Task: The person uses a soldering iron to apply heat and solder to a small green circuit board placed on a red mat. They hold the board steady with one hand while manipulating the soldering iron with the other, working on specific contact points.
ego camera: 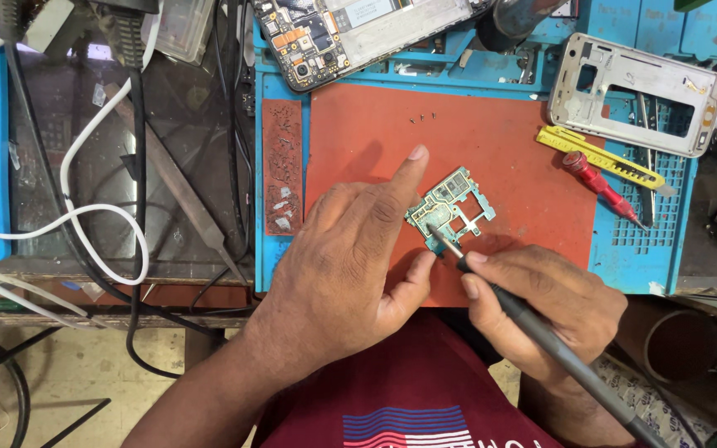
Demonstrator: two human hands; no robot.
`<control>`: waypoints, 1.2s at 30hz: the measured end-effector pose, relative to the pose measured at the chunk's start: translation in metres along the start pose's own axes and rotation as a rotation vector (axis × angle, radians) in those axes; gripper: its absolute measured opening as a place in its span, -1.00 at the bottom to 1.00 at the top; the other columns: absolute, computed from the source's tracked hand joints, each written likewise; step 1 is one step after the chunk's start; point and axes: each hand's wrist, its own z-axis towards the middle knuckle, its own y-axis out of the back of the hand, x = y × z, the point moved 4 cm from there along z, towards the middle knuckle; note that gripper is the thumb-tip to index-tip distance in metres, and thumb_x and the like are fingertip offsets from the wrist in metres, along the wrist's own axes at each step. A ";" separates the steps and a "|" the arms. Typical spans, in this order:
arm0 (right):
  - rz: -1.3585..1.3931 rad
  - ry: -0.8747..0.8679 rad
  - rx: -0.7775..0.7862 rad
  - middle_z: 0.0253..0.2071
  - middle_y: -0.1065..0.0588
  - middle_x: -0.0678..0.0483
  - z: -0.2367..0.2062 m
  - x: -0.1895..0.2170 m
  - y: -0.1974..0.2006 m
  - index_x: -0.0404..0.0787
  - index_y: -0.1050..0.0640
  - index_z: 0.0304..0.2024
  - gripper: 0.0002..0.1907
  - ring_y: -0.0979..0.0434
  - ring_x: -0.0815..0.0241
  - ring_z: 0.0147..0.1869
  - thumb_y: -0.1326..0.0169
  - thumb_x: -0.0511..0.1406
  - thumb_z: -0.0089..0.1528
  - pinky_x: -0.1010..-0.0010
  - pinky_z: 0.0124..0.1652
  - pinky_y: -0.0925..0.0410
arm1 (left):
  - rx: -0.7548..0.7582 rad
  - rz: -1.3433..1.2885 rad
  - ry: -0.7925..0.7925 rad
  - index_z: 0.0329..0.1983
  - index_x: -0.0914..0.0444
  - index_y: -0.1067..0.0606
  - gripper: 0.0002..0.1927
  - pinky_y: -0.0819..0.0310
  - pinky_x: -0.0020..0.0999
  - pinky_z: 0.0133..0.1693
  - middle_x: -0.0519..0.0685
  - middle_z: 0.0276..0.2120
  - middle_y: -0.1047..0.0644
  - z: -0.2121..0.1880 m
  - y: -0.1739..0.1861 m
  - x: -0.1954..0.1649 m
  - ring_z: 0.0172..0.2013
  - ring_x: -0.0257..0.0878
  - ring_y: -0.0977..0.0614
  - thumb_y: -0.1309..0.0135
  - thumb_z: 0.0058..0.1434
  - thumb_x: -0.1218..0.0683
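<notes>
A small green circuit board [451, 206] lies on the red-orange work mat [499, 149]. My left hand [346, 261] holds the board's near left corner between thumb and fingers, with the index finger pointing up past it. My right hand [541, 307] grips a dark grey soldering iron [541, 336] like a pen. Its thin tip touches the board's lower left part.
An opened phone [350, 33] lies at the top. A silver phone frame [632, 91] sits on the blue mat [636, 249] at the right, with a yellow cutter [599, 158] and a red screwdriver [603, 187]. Tiny screws [421, 119] dot the red-orange work mat. White and black cables [85, 216] cross the left.
</notes>
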 end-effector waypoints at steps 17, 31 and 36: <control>-0.023 0.099 0.029 -0.26 -0.61 -0.12 0.004 0.002 -0.001 -0.40 -0.61 -0.13 -0.79 -0.72 0.04 -0.13 -0.30 -0.44 0.20 0.43 -0.21 -0.55 | 0.015 0.014 0.003 0.53 0.38 -0.07 -0.10 -0.50 -0.12 0.11 0.10 -0.07 -0.53 0.000 -0.003 0.002 0.03 -0.03 -0.55 -0.27 0.24 0.12; 0.008 0.023 0.021 -0.24 -0.61 -0.11 0.006 0.004 -0.002 -0.38 -0.62 -0.13 -0.76 -0.73 0.04 -0.12 -0.32 -0.42 0.18 0.43 -0.17 -0.55 | 0.016 0.011 0.006 0.51 0.41 -0.10 -0.16 -0.51 -0.12 0.12 0.11 -0.03 -0.52 0.000 -0.002 0.002 0.03 -0.03 -0.55 -0.19 0.22 0.18; -0.023 0.016 0.022 -0.29 -0.62 -0.12 0.002 0.000 -0.003 -0.39 -0.63 -0.16 -0.76 -0.72 0.06 -0.20 -0.33 -0.43 0.14 0.40 -0.21 -0.53 | 0.003 0.007 0.007 0.51 0.40 -0.11 -0.17 -0.50 -0.12 0.13 0.11 -0.02 -0.52 0.000 -0.001 0.002 0.04 -0.02 -0.55 -0.19 0.21 0.18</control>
